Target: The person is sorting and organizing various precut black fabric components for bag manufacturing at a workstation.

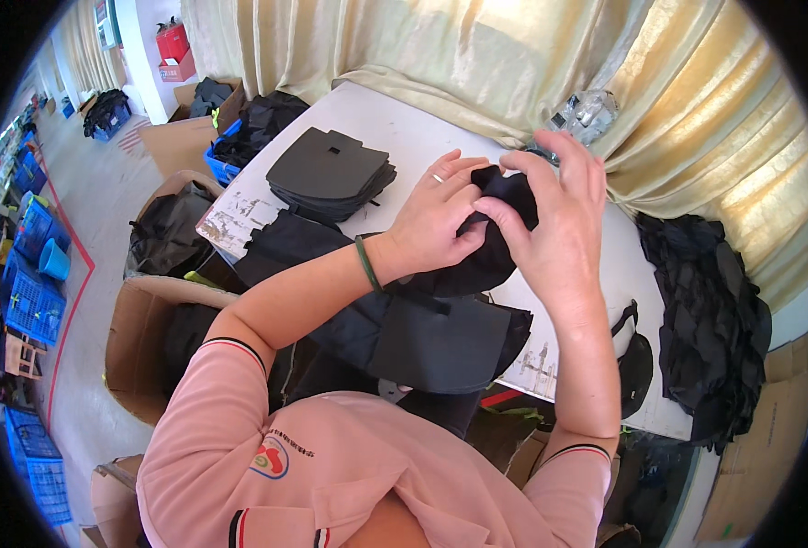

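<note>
left hand (436, 219) grip closed | right hand (554, 215) pinching | black fabric piece (495, 247)

A white table (404, 137) with a worn, scuffed near-left corner carries several piles of black fabric. A neat stack of flat black cut pieces (329, 173) lies toward the far-left edge. Larger black fabric panels (422, 333) spread along the near edge and hang over it. A loose heap of black fabric (710, 320) covers the right end. A crumpled clear plastic bag (585, 114) sits at the far edge.
</note>
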Available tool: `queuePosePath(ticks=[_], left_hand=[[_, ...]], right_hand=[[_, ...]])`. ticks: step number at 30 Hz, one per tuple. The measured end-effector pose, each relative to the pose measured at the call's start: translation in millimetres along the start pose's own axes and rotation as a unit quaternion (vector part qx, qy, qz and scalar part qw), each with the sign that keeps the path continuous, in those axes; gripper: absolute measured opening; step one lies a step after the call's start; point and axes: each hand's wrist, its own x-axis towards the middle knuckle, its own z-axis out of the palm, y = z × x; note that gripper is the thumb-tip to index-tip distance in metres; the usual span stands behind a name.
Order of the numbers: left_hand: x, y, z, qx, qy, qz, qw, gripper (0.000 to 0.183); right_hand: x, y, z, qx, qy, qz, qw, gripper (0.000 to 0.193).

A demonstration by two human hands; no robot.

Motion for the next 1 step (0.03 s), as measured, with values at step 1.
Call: queuePosePath(ticks=[1], left_hand=[[-1.1, 0.2, -1.2, 0.030, -0.017, 0.018, 0.999, 0.029]], right_hand=[[2.9, -0.6, -4.2, 0.022, -0.049, -0.003, 0.999, 0.059]])
